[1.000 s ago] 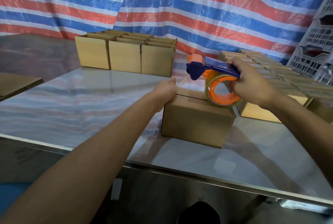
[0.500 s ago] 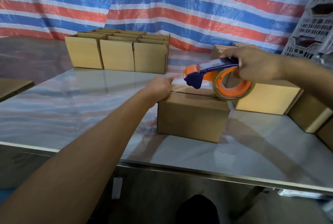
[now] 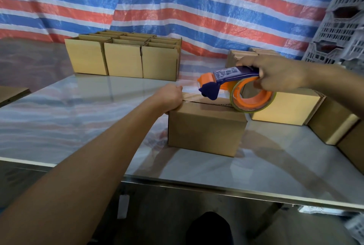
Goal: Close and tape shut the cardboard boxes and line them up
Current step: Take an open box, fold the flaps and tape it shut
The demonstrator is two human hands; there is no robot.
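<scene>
Near the front of the steel table point(image 3: 78, 118), a little right of centre, sits the cardboard box point(image 3: 204, 132) you are sealing, flaps down and the seam running left to right. Your left hand point(image 3: 170, 97) is curled over its top left corner, apparently pinning the tape's free end. From there a strip of clear tape point(image 3: 192, 90) stretches to the tape dispenser point(image 3: 226, 80). Your right hand point(image 3: 279, 73) has its fingers wrapped tight round the blue handle, just above the box top. The orange-cored tape roll point(image 3: 254, 99) hangs over the right end of the seam. Lower the nose onto the seam and draw it rightward with the strip taut and centred, so both flaps catch evenly. Bear down with the left hand, since the polished top looks slippery. Carry the tape over the right edge and down the side before cutting. Closed boxes point(image 3: 285, 107) stand just right of it. A block of open boxes point(image 3: 122, 61) waits at the far left, before the striped tarpaulin point(image 3: 197, 8).
</scene>
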